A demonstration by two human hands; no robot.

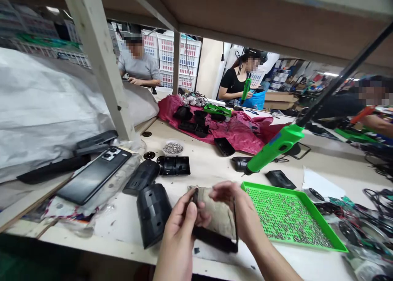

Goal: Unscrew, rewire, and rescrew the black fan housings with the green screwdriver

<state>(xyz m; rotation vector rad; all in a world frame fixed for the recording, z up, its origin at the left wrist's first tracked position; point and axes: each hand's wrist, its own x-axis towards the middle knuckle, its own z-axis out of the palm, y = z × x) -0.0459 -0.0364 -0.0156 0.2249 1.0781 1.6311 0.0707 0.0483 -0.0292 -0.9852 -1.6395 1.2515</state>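
Observation:
In the lower middle of the head view, my left hand (184, 223) is closed, thumb and fingers pinching the edge of a dark plastic part (195, 197). My right hand (235, 199) is slightly blurred, its fingers bent and apart beside a thin black edge. Between and below my hands are a beige cloth pad (216, 213) and a black plastic frame (216, 239); whether the pinched part joins this frame cannot be made out. Left of my left hand stands a curved black plastic shell (153, 213). A green electric screwdriver (273, 150) hangs tip down, beyond my right hand.
A green tray (288, 215) of small screws lies at right, near tangled wires (377, 203). Black housings (175, 165), a bowl of metal bits (172, 148) and a phone (95, 174) lie leftward. A wooden post (100, 64) rises at left. Co-workers (139, 66) sit beyond.

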